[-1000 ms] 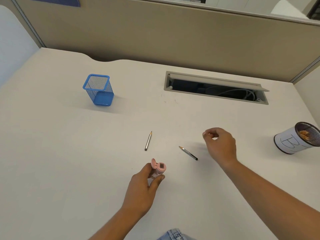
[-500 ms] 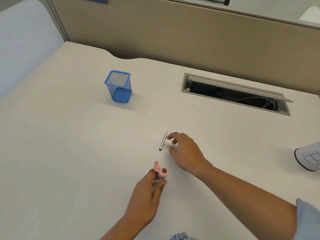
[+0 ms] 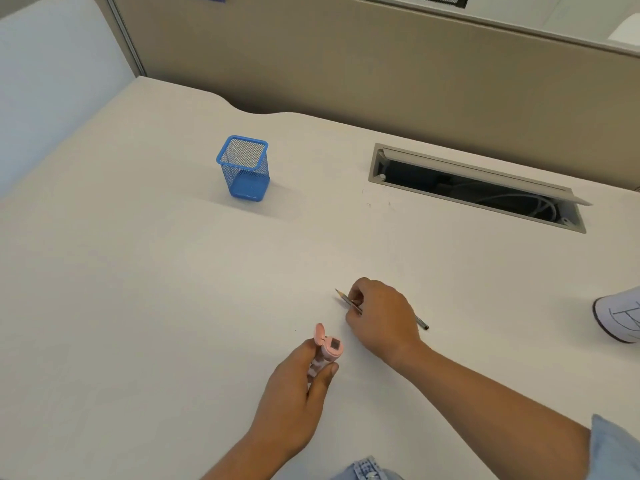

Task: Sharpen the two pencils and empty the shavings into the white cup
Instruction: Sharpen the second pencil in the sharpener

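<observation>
My left hand [image 3: 294, 400] grips a pink sharpener [image 3: 327, 351] upright near the desk's front, its small lid flipped open. Just to its right, my right hand [image 3: 381, 317] pinches a short grey pencil [image 3: 346, 300] whose sharpened tip points up and to the left. The second pencil [image 3: 422, 323] lies on the desk behind that hand, with only its dark end showing. The white cup [image 3: 620, 317], marked with black pen, stands at the right edge, cut off by the frame; its inside is hidden.
A blue mesh pen holder [image 3: 244, 168] stands at the back left of the white desk [image 3: 156, 289]. An open cable slot [image 3: 478, 188] with wires runs along the back right. A beige partition [image 3: 346, 64] walls off the far side.
My right hand moved left from the second pencil, reached the other pencil and closed its fingers on it, turning its tip up-left. The left hand kept the sharpener still. The camera swung left.
</observation>
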The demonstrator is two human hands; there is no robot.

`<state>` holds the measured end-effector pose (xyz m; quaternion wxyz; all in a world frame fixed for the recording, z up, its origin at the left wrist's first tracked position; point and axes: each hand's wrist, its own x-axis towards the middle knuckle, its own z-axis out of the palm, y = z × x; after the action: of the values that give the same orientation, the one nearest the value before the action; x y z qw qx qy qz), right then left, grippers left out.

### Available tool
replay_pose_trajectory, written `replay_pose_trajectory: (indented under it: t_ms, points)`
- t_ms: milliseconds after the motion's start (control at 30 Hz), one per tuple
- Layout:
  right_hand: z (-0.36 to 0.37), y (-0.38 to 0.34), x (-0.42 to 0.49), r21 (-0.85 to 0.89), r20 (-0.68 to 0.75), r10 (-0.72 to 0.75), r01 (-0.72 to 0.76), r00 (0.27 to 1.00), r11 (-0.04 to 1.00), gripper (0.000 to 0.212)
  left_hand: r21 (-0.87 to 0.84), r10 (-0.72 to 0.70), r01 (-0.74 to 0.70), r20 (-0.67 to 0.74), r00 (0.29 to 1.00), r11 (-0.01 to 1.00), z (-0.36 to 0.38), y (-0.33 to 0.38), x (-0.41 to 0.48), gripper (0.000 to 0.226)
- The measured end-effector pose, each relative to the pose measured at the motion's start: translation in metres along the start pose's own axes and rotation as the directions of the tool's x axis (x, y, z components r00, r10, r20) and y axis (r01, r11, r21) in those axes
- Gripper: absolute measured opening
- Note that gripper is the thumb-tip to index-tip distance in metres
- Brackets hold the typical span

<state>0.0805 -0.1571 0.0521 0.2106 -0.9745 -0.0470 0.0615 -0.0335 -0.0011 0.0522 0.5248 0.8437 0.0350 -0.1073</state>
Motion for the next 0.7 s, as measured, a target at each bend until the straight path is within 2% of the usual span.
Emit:
replay_pose_trajectory:
  t_ms: [67, 133, 267, 400, 567, 700]
  points:
    - [-0.017, 0.002, -0.01, 0.207, -0.02, 0.075, -0.07, 0.997, 0.976, 0.018, 0.001, 0.027, -0.027, -0.003, 1.0, 1.0, -0.001, 0.005, -0.001, 0.023]
    - [-0.039, 0.005, -0.025, 0.419, -0.025, 0.107, -0.087, 0.994, 0.904, 0.023, 0.008, 0.058, -0.058, -0.004, 0.998, 0.998, -0.003, 0.012, -0.002, 0.023]
    - [-0.088, 0.009, -0.07, 0.598, -0.035, 0.049, -0.019, 0.998, 0.801, 0.03, 0.032, 0.172, -0.171, -0.011, 0.985, 0.985, -0.009, 0.031, -0.007, 0.031]
    - [-0.121, 0.009, -0.115, 0.612, -0.051, -0.008, 0.038, 0.999, 0.79, 0.034, 0.038, 0.288, -0.287, -0.023, 0.957, 0.957, -0.012, 0.049, -0.015, 0.037]
    - [-0.131, 0.009, -0.146, 0.509, -0.13, -0.055, 0.115, 0.99, 0.853, 0.034, 0.048, 0.328, -0.326, -0.017, 0.945, 0.944, -0.01, 0.064, -0.021, 0.026]
    - [-0.129, 0.007, -0.157, 0.447, -0.18, -0.088, 0.162, 0.98, 0.88, 0.034, 0.079, 0.373, -0.372, 0.0, 0.928, 0.925, -0.009, 0.071, -0.028, 0.03]
